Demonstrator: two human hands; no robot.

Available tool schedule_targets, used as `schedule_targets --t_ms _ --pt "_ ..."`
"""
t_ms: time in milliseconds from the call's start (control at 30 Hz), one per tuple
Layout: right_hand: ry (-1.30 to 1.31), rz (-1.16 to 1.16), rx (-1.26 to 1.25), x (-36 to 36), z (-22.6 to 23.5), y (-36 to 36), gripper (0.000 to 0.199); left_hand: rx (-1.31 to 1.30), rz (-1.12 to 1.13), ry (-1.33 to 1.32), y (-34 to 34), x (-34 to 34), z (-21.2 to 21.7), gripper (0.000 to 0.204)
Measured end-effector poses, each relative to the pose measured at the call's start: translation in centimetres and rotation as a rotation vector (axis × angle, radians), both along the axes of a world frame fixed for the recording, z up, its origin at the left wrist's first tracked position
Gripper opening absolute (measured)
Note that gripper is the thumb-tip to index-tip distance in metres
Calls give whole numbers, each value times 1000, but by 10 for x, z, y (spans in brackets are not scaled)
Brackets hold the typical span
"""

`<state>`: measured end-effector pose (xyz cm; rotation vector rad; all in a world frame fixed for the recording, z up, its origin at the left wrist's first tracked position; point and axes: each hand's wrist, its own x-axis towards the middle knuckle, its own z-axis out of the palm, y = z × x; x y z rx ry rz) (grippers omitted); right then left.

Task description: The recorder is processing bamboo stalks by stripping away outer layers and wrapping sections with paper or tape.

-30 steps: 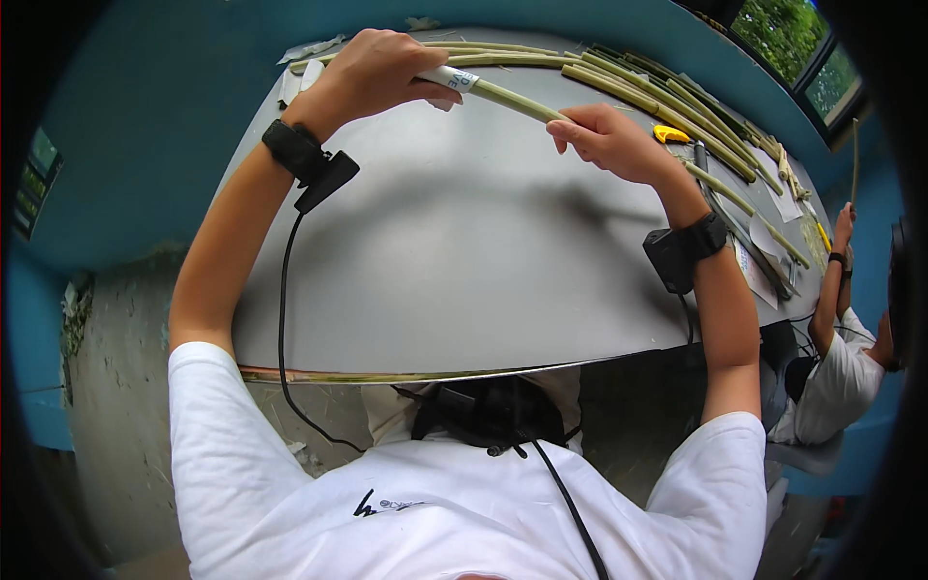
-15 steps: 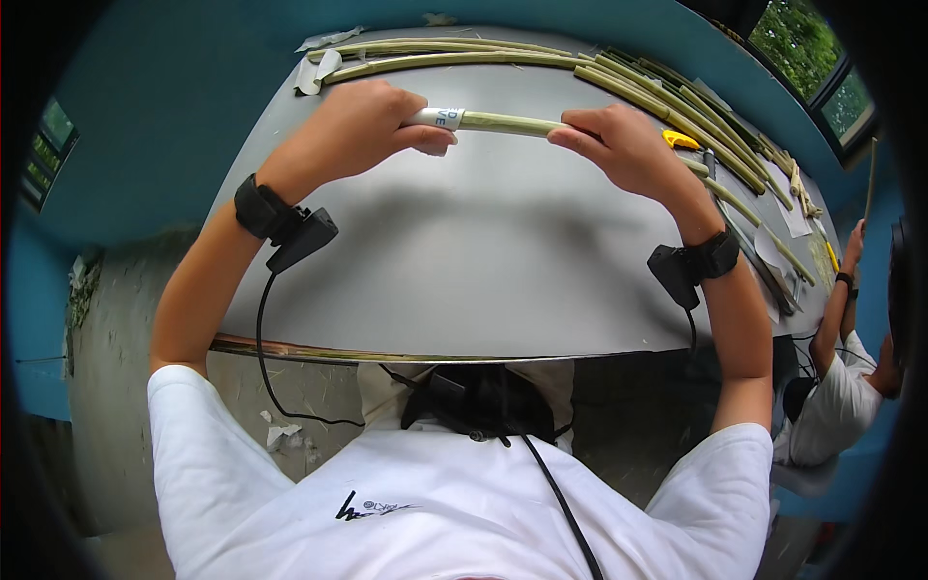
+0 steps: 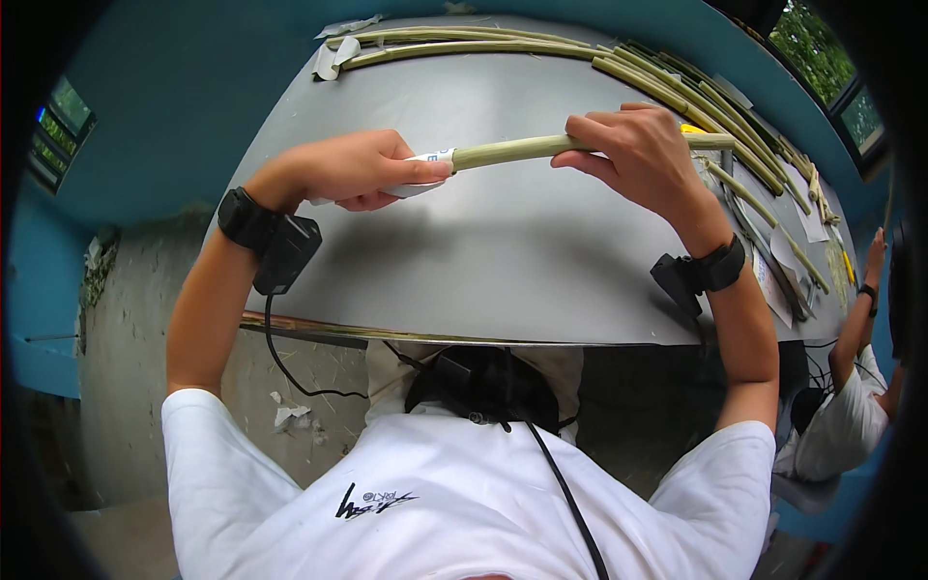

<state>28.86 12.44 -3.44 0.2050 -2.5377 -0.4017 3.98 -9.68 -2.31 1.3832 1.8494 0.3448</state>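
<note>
A pale green bamboo stick (image 3: 510, 152) stretches between my hands above the grey table (image 3: 464, 261). Its right end sits a little higher than its left. Around the left end my left hand (image 3: 362, 169) is closed, pinching a white paper (image 3: 418, 189) with blue print that is folded about the stick. My right hand (image 3: 633, 150) grips the stick farther along, thumb below and fingers over the top. A length of the stick shows beyond that hand on the right. The stick's left end is hidden by the paper and my left fingers.
Long bamboo sticks (image 3: 474, 47) lie along the far edge, with several more (image 3: 691, 97) at the far right. A white paper scrap (image 3: 335, 58) lies at the far left. Yellow-handled tools and a blade lie on the right. Beyond the table's right side, another person's arm (image 3: 855, 319) is raised.
My left hand has moved down and left with the paper, and the stick now tilts up to the right. My right hand has shifted right, and the stick's far end now shows past it.
</note>
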Motion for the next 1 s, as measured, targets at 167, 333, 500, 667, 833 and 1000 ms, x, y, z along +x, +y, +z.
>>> schedule_targets --t_ms 167,333,500,667,833,1000 --pt "49 67 9 -6 3 1 28 -178 125 -238 0 -18 -3 57" --pt "88 72 -189 -5 -3 16 26 147 22 185 -8 -7 -9 49" --pt "5 -119 -411 4 0 25 29 613 18 402 -15 -20 -13 25" --pt "-50 -114 -458 3 -7 27 25 632 82 347 -17 -33 -21 19" --pt "-99 -185 -524 4 -11 31 28 646 115 427 -17 -39 -25 23" --pt "-118 -202 -539 5 -12 35 29 656 203 543 -13 -38 -36 30"
